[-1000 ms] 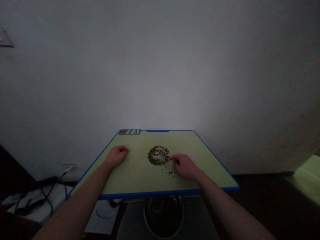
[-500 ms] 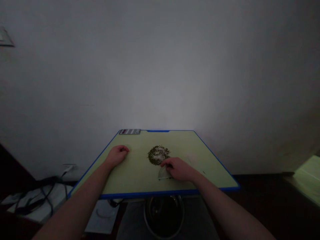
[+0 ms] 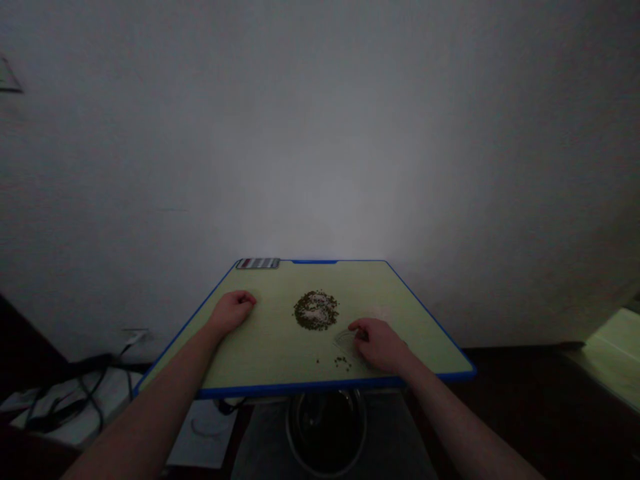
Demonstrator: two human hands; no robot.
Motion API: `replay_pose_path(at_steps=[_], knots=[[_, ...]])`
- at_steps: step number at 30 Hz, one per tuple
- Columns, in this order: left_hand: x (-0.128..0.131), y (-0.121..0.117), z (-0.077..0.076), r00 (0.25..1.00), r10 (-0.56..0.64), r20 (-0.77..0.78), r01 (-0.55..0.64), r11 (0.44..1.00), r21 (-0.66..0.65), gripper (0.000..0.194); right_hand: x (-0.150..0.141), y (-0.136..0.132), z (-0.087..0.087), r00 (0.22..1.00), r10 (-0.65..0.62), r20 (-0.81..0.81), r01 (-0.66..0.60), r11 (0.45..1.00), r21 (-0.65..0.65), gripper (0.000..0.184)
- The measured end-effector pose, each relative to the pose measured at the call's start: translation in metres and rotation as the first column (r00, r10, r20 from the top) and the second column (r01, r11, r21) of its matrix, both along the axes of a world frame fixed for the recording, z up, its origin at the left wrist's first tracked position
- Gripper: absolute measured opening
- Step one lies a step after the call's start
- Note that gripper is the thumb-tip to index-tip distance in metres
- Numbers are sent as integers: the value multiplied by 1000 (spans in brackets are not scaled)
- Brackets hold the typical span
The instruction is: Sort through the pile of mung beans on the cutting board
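Note:
On the yellow-green tabletop point(image 3: 270, 357) lies a round pile point(image 3: 315, 312) of small dark green-brown grains mixed with paler ones. My right hand point(image 3: 379, 345), to the right and nearer side of it, is closed on a clear protractor point(image 3: 343, 341), whose curved part sticks out to the left of the fingers. Just in front of the protractor, several loose dark grains point(image 3: 343, 363) are apart from the pile. My left hand point(image 3: 233, 312) rests on the table left of the pile, its fingers curled in with nothing visible in them.
A phone point(image 3: 257, 263) with a lit screen lies at the table's far left corner, near the wall. Below the front blue edge point(image 3: 280, 388) stands a round metal bowl point(image 3: 290, 437). Dark cables point(image 3: 90, 393) run on the left, low down.
My right hand with the protractor moved left and nearer me, then back right. A few grains now lie closer to the front edge, farther from the pile. My left hand stays put.

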State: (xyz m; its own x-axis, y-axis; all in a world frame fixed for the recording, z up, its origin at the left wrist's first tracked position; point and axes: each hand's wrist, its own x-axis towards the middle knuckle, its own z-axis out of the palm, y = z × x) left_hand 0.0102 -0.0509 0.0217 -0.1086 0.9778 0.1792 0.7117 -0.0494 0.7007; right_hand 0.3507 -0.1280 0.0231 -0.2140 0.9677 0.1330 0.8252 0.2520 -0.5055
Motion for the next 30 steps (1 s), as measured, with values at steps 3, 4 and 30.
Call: replay_pose_path(at_steps=[3, 4, 30], knots=[[1, -1, 2, 1000, -6, -17, 6, 1000, 4, 18, -17, -5, 4, 999, 44, -5, -44, 999, -14, 35], [1, -2, 3, 1000, -7, -16, 7, 1000, 4, 18, -22, -6, 5, 998, 60, -5, -61, 998, -19, 35], [0, 0, 2, 1000, -13, -11, 13, 1000, 8, 16, -61, 8, 20, 833, 551, 47, -548, 834, -66, 32]])
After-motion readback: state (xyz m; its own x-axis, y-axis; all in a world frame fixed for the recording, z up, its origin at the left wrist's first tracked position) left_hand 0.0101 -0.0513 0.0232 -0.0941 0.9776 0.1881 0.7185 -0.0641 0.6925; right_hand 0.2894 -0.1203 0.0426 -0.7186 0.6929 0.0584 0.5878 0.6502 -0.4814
